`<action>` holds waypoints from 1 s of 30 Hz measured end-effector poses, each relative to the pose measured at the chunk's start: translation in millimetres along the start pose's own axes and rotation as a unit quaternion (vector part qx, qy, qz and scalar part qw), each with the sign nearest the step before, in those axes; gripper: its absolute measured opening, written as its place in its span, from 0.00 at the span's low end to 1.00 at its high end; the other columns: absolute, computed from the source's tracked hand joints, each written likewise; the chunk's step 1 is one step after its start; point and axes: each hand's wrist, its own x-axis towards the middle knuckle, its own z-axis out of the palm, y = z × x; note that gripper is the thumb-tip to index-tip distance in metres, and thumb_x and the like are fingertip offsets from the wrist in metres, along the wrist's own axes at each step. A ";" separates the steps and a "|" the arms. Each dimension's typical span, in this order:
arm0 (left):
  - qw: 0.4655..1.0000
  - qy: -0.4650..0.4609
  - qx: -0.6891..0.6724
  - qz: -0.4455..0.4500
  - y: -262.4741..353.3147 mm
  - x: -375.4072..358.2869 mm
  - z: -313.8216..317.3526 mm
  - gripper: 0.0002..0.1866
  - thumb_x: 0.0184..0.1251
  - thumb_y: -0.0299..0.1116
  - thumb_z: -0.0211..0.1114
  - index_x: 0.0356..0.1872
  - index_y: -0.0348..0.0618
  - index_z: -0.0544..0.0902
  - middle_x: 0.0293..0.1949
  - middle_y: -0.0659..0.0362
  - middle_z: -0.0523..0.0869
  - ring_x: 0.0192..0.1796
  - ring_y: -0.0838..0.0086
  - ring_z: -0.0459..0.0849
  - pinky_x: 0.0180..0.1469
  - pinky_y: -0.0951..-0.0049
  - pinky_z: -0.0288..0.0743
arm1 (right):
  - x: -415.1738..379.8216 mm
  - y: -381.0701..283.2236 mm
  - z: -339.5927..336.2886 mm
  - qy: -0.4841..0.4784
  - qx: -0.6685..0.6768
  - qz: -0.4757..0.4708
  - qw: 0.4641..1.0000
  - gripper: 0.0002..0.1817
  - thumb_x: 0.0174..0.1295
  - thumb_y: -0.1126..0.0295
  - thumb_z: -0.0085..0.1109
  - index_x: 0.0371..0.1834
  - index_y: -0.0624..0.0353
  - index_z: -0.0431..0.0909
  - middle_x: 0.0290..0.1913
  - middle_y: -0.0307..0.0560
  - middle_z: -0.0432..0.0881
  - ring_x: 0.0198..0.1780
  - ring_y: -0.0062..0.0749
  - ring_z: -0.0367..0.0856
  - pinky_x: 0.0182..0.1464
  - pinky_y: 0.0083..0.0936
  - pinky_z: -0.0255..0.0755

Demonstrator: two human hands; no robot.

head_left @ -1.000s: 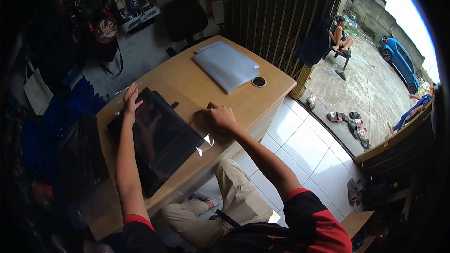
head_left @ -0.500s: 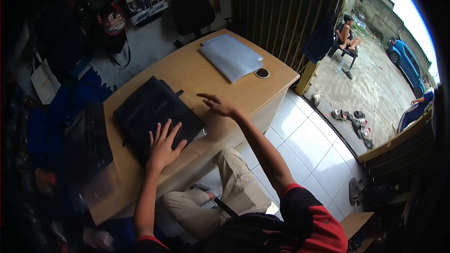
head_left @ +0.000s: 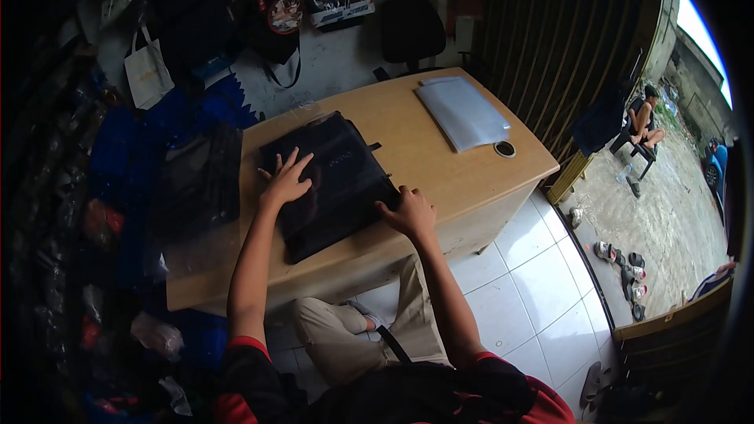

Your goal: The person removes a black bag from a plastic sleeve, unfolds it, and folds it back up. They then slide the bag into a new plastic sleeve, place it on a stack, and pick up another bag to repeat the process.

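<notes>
Black rectangular fabric bag point(head_left: 342, 200) flat on light-brown wooden bench point(head_left: 463, 184), between both hands. Left hand point(head_left: 287, 182) spread on its left part, not gripping; right hand point(head_left: 413, 213) at its right corner, fingers bent, pinch can't tell. Long axis unclear.

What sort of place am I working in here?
Probably a small bag shop or packing room: a white tote bag hangs by the wall, a flat black bag-like item lies on the desk, and clear plastic sheets are stacked beyond it.
</notes>
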 end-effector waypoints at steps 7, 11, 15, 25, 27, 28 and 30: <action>0.811 0.443 -0.361 -0.126 46.6 -151.4 67.9 0.23 0.65 0.37 0.63 0.59 0.42 0.73 0.57 0.45 0.75 0.63 0.56 0.70 0.66 0.57 0.61 | 22.8 -2.7 6.6 -0.017 -0.006 0.008 1.000 0.43 0.45 0.34 0.71 0.53 0.59 0.77 0.52 0.59 0.83 0.58 0.49 0.82 0.60 0.50 0.69; 0.754 0.415 -0.491 -0.133 54.6 -182.8 113.3 0.24 0.66 0.32 0.64 0.61 0.39 0.71 0.57 0.46 0.75 0.58 0.61 0.75 0.60 0.62 0.67 | 38.5 2.9 13.5 -0.099 0.043 -0.004 0.994 0.49 0.42 0.34 0.73 0.59 0.64 0.75 0.55 0.62 0.82 0.57 0.50 0.82 0.59 0.42 0.74; 0.759 0.299 -0.547 -0.190 67.2 -216.6 65.7 0.21 0.67 0.33 0.65 0.59 0.41 0.73 0.54 0.48 0.79 0.57 0.67 0.76 0.57 0.68 0.70 | 11.0 23.2 0.5 -0.111 0.269 -0.012 0.957 0.46 0.48 0.54 0.78 0.64 0.73 0.69 0.58 0.66 0.80 0.61 0.51 0.79 0.62 0.38 0.73; 0.972 0.165 -0.123 0.113 86.6 -184.7 55.4 0.23 0.75 0.47 0.54 0.68 0.60 0.74 0.74 0.55 0.65 0.75 0.43 0.59 0.73 0.42 0.51 | -95.5 110.3 -16.6 -0.143 0.637 0.083 0.753 0.29 0.56 0.83 0.65 0.62 0.68 0.65 0.51 0.53 0.79 0.49 0.37 0.84 0.49 0.32 0.84; 0.977 0.156 -0.098 0.107 71.4 -156.9 61.0 0.25 0.76 0.54 0.51 0.69 0.62 0.74 0.75 0.57 0.65 0.76 0.39 0.57 0.71 0.34 0.51 | -101.5 125.0 -20.1 -0.158 0.634 0.073 0.754 0.26 0.55 0.84 0.64 0.58 0.66 0.67 0.48 0.51 0.80 0.48 0.37 0.84 0.50 0.32 0.83; 0.981 0.150 -0.091 0.087 65.7 -145.0 59.0 0.24 0.77 0.54 0.50 0.68 0.61 0.75 0.75 0.57 0.65 0.76 0.39 0.57 0.71 0.33 0.52 | -106.8 132.7 -24.7 -0.151 0.635 0.074 0.754 0.26 0.55 0.84 0.64 0.58 0.66 0.67 0.48 0.51 0.80 0.48 0.37 0.84 0.50 0.32 0.83; 0.974 0.163 -0.139 0.069 54.7 -123.3 55.4 0.24 0.77 0.53 0.50 0.67 0.59 0.76 0.73 0.57 0.68 0.74 0.44 0.61 0.69 0.32 0.55 | -116.7 147.9 -34.1 -0.157 0.640 0.066 0.749 0.25 0.54 0.84 0.65 0.56 0.65 0.68 0.46 0.50 0.80 0.47 0.36 0.84 0.49 0.32 0.83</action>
